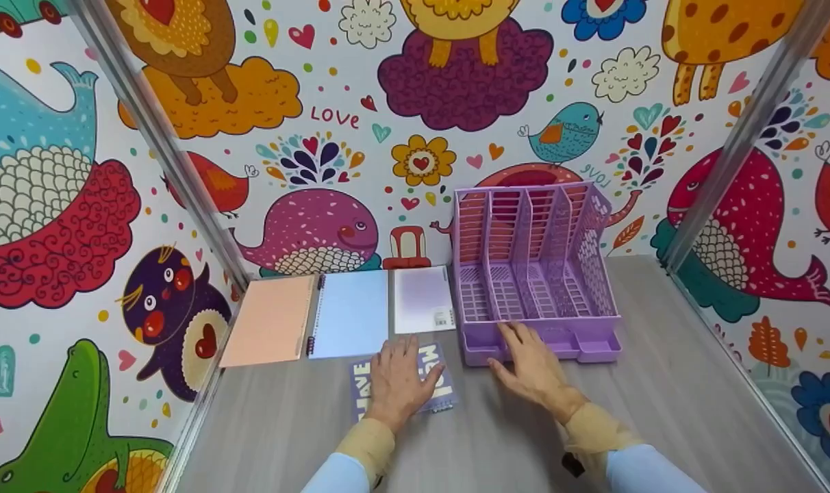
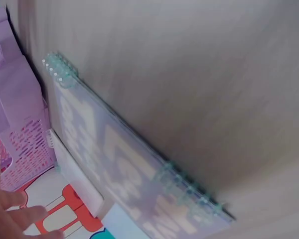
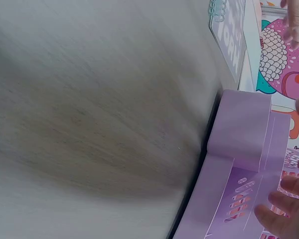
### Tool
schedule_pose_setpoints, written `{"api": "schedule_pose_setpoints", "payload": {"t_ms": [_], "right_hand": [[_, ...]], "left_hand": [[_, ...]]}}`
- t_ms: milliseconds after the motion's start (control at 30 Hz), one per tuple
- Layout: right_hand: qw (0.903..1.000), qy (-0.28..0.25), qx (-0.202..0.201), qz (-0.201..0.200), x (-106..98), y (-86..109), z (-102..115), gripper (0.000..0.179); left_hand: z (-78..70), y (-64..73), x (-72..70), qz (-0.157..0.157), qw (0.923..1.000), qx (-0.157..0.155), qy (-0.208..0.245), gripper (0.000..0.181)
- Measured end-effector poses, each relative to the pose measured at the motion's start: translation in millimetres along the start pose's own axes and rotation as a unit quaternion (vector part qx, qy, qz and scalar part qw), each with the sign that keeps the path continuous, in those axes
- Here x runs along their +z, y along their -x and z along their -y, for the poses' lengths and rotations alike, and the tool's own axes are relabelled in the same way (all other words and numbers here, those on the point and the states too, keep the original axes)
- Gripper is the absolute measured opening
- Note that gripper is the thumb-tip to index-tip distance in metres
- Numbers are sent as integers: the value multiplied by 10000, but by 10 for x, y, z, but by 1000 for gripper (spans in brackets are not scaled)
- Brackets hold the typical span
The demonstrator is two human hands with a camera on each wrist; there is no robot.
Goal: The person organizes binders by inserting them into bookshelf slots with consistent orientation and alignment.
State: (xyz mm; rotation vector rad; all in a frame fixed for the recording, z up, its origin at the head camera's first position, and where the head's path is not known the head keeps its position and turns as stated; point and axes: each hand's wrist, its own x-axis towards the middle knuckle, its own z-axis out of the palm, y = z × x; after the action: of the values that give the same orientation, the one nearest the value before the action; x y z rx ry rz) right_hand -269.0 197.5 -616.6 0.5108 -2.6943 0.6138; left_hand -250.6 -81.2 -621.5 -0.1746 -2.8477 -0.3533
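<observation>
- The lettered notebook [image 1: 446,383] lies flat on the table [image 1: 271,424] below the left hand [image 1: 396,380], left of the purple rack [image 1: 542,322], long axis roughly left to right, rings on its near edge.
- The left hand is nearer it, fingers extended, grasping nothing; contact cannot be told.
- The right hand [image 1: 535,366], fingers loose, holds nothing at the rack's near side.
- Counted: one lettered notebook; one four-slot rack; three farther notebooks, peach [image 1: 271,318], blue [image 1: 352,315], pale purple [image 1: 422,298].

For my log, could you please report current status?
Left hand over lettered notebook, partly hiding it. Right hand at front of purple organizer. No obstruction apparent.
</observation>
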Motion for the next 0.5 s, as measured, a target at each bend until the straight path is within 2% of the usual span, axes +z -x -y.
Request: {"api": "schedule_pose_setpoints", "payload": {"t_ms": [267,500], "right_hand": [[9998,180,-112,-28,16,18,-9,58],[9990,430,-76,70,6,17,-6,50]], "left_hand": [[12,43,-14,174,9996,-12,228,73],[36,43,4,202,9996,9,217,64]]}}
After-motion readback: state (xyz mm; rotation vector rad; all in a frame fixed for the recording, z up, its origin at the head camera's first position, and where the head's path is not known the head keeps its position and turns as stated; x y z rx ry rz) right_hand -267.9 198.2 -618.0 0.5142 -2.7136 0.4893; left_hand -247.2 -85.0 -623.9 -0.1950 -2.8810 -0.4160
